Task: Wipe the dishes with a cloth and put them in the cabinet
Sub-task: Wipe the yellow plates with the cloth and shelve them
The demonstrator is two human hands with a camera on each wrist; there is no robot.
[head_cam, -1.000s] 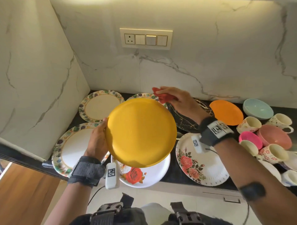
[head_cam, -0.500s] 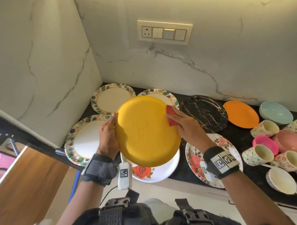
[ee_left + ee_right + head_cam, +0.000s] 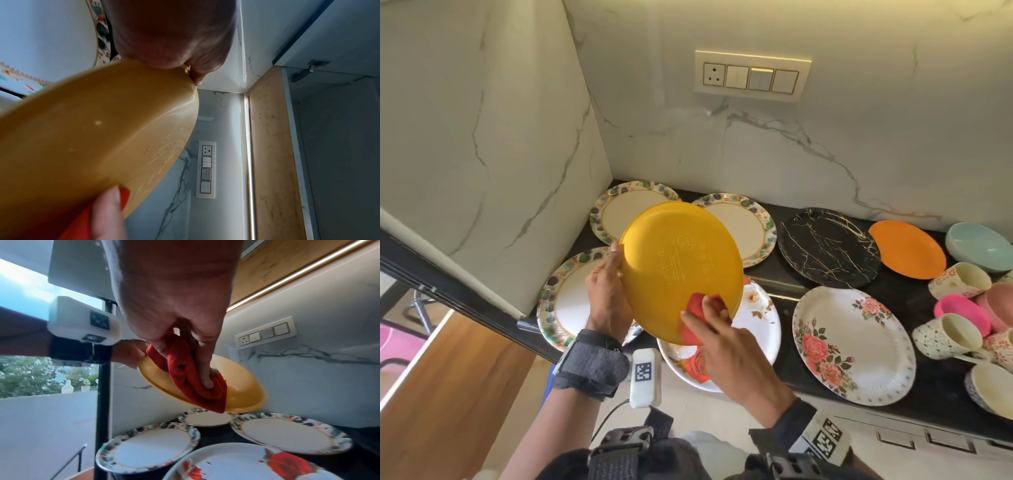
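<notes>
Below both hands stretched the black counter (image 3: 784,284), laid with dishes and running off to the right of the right hand; beyond the hands rose the marble wall (image 3: 825,144) with its switch panel (image 3: 752,76); directly under the left hand lay a leaf-rimmed plate (image 3: 566,301), with two more of the same pattern just past the fingertips of that hand, one toward the corner (image 3: 619,205) and one behind the held plate (image 3: 746,226); beneath the right hand sat a white plate with a red rose (image 3: 756,318), half covered by what the hands held; to the right of the right hand lay a pink-rose plate (image 3: 859,346), and farther out on that side a black marbled plate (image 3: 825,250), an orange plate (image 3: 907,250), a pale blue bowl (image 3: 979,246) and a cluster of cups (image 3: 955,329); between the two hands, tilted and raised clear of the counter, was the yellow plate (image 3: 681,270), its embossed underside turned upward; the left hand (image 3: 607,301) gripped its left rim, thumb on the upper face and fingers curled beneath; the right hand (image 3: 729,356) pressed the bunched red cloth (image 3: 702,320) against the plate's near edge, its fingers curled round the folds and pinching them against the yellow surface, as the right wrist view showed.
</notes>
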